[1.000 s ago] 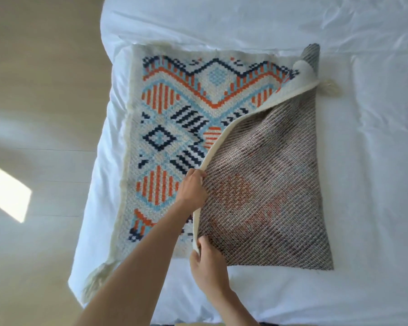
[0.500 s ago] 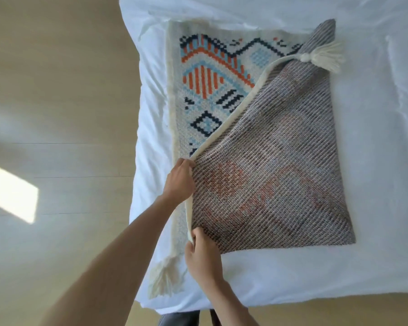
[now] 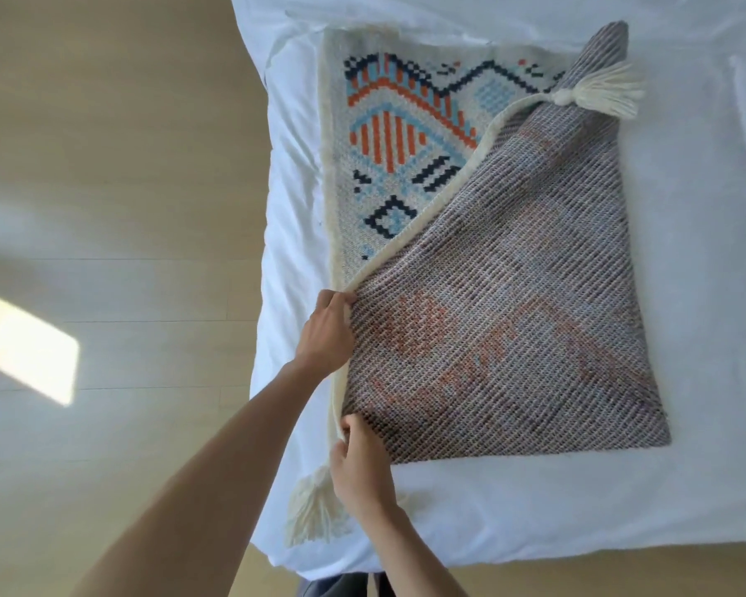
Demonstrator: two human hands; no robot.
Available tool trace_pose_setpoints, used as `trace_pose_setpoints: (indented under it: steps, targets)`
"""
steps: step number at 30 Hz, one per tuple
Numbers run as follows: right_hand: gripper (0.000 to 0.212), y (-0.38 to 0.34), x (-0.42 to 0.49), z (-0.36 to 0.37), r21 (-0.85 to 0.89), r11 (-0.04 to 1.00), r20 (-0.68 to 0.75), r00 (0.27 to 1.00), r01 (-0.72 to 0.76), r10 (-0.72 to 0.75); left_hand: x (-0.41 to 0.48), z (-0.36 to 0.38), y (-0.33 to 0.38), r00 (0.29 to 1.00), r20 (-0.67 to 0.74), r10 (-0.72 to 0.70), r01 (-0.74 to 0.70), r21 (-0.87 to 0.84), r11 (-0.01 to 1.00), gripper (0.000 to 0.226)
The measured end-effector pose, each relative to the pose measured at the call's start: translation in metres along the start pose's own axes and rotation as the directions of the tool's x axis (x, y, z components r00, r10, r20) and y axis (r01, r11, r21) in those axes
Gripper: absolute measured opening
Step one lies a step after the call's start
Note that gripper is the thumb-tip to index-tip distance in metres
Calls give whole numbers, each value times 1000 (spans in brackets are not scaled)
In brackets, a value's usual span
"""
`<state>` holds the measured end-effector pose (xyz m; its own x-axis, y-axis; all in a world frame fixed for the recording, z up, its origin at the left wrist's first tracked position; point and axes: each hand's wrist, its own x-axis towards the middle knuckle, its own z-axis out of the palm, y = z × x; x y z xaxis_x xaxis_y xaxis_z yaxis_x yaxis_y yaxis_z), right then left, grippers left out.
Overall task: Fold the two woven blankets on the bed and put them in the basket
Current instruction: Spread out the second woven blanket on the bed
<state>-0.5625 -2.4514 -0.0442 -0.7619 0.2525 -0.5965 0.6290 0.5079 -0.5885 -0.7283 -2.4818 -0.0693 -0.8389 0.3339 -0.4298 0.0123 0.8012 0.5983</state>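
A woven blanket (image 3: 513,303) with an orange, blue and navy pattern lies on the white bed (image 3: 707,209), partly folded so its greyish underside faces up. The patterned face (image 3: 397,135) still shows at the upper left. My left hand (image 3: 326,333) grips the cream border of the folded-over flap at the bed's left side. My right hand (image 3: 360,463) pinches the same border lower down, near the blanket's bottom left corner. One cream tassel (image 3: 599,90) lies at the top of the flap; another (image 3: 315,510) hangs at the bottom left. No second blanket or basket is in view.
Pale wooden floor (image 3: 104,209) lies to the left of the bed, with a bright sun patch (image 3: 22,344) on it. The bed's near edge (image 3: 535,549) runs along the bottom of the view. White sheet spreads to the right of the blanket.
Both hands have drawn the flap's border further left, toward the blanket's left edge. Less of the patterned face shows. The tassel at the top now lies spread on the flap.
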Motion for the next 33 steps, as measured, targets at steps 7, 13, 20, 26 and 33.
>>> trace_pose_setpoints:
  steps: [7, 13, 20, 26, 33]
  targets:
    - [36, 18, -5, -27, 45, 999, 62, 998, 10, -13, -65, 24, -23, 980, 69, -188, 196, -128, 972, 25]
    - [28, 39, -3, -43, -37, 999, 4, 999, 32, -32, -132, 54, -42, 908, 256, -332, 327, 65, 943, 32]
    - [26, 48, -10, -46, -94, 993, 54, 996, 73, -68, -157, 53, -60, 868, 290, -402, 316, 301, 900, 21]
    - [25, 48, -28, -60, -159, 985, 131, 991, 61, -40, -171, 36, -50, 890, 216, -401, 320, 329, 888, 37]
    - [23, 23, -74, -97, -190, 982, 204, 978, 7, 33, -216, -25, -23, 897, 137, -420, 409, 103, 907, 25]
